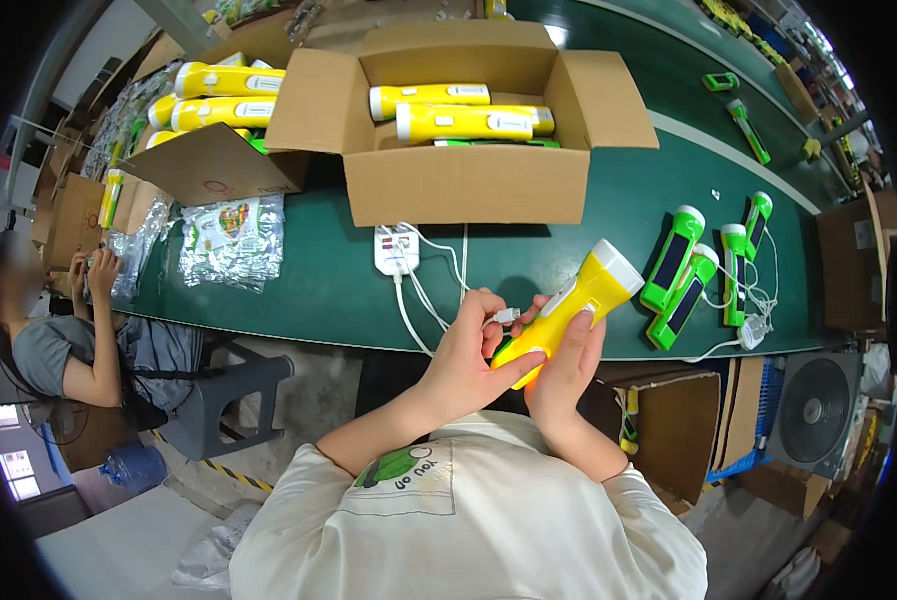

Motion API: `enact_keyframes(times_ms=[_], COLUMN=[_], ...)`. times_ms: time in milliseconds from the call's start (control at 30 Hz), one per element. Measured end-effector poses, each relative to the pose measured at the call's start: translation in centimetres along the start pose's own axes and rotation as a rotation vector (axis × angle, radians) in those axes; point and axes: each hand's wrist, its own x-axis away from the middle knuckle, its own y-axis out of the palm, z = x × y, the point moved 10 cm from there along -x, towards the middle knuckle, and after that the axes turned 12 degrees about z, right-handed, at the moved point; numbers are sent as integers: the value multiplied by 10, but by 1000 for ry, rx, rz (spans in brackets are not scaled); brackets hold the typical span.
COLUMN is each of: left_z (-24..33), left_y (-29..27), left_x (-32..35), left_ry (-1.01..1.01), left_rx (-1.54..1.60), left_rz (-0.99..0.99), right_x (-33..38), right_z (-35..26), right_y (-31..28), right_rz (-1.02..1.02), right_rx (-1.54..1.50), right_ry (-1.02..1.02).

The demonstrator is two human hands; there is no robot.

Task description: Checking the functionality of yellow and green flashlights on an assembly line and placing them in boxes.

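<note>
A yellow flashlight (598, 283) with a white head is tilted in front of me, its head pointing up and to the right. My right hand (566, 370) is closed around its body, thumb near a small white part on its side. Beside its tail end, my left hand (465, 345) pinches a white cable plug (506, 315), and the left thumb rests against the flashlight. The plug is apart from the flashlight body. White cables run from a white power strip (396, 250) on the green table toward my left hand.
An open cardboard box (468, 187) with several yellow flashlights stands ahead. Left of it are another box (223, 170) of flashlights and a stack of plastic bags (233, 245). Several green flashlights (673, 258), some with white cables, lie at right. A co-worker (58, 340) sits at far left.
</note>
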Motion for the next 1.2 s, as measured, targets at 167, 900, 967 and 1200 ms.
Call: enact_keyframes(times_ms=[167, 900, 967, 1200], left_z=[-14, -59, -57, -56], left_y=[-36, -115, -116, -114], left_x=[-10, -31, -30, -30], left_ry=[124, 39, 62, 81], left_rx=[484, 817, 815, 802], left_rz=[175, 376, 383, 354], right_x=[-18, -49, -52, -95], right_z=[-12, -17, -16, -53], right_y=[32, 134, 134, 188], right_rz=[-119, -323, -306, -582], right_rx=[-4, 89, 112, 490], right_ry=[62, 172, 173, -362])
